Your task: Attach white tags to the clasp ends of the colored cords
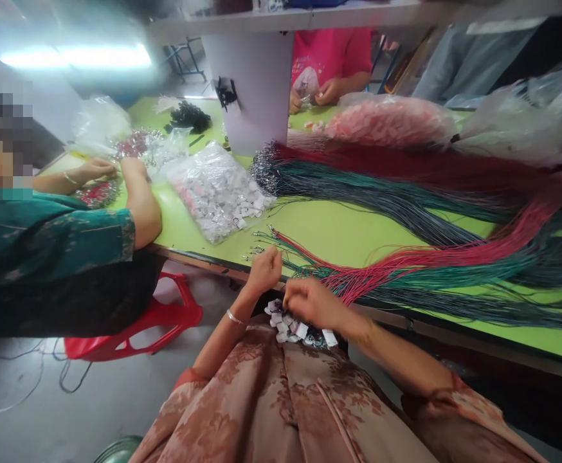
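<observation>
The left hand is curled; the right hand bends at its four o'clock; whether either is clamped on anything I cannot tell; white pieces lie at the right hand's eight o'clock, red wires at two.

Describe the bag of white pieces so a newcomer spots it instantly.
On the green table, find the upright pale panel. The clear plastic bag lies nearer the camera, left of the wire bundles. Its small, mostly white pieces set it apart from the pink-filled bag farther right.
</observation>
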